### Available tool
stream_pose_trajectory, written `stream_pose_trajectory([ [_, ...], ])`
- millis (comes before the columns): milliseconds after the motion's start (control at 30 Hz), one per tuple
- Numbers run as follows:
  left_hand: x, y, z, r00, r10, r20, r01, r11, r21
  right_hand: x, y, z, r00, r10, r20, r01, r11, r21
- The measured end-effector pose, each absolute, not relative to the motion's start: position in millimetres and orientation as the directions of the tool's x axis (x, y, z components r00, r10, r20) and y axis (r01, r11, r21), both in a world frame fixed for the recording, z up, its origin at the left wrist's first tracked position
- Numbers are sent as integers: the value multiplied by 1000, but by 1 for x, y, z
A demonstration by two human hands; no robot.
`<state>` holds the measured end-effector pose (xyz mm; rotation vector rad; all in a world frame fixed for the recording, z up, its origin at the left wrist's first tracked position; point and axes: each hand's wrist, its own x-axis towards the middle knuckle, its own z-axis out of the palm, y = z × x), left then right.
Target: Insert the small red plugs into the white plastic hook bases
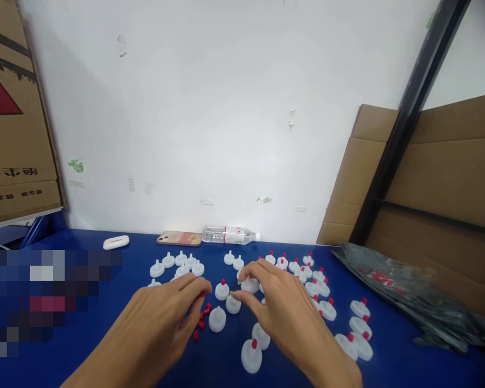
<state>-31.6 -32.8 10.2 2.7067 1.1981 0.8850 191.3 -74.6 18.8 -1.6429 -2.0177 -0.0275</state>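
My left hand (172,312) is curled closed, with a bit of red cap (202,294) showing at its fingertips. Below those fingers, several small red caps (201,325) lie loose on the blue table. My right hand (278,302) reaches in from the other side, thumb and index finger apart around the edge of a white nozzle lid (249,285); no firm grip shows. Its thumb tip is right by another white lid (233,305). Between the hands stand a bare white lid (217,320) and a lid with a red cap on its nozzle (222,291).
Bare white lids (168,261) stand at back left; red-capped lids (360,309) spread over the right. A water bottle (228,235), a phone (179,238) and a white case (116,242) lie along the wall. A grey plastic bag (404,291) holding red pieces is at right.
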Motion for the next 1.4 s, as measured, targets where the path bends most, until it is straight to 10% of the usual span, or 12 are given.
stream_pose_trajectory([
  [233,-23,-38,12,502,677,538,516,-734,442,187,-81,22,-331,802,498,747,545,-381],
  [800,-18,-43,23,407,750,521,354,-655,667,188,-82,24,-358,718,596,732,612,-298],
  [1400,-28,-50,35,483,866,133,180,-246,952,182,-85,27,-383,424,821,540,824,-174],
])
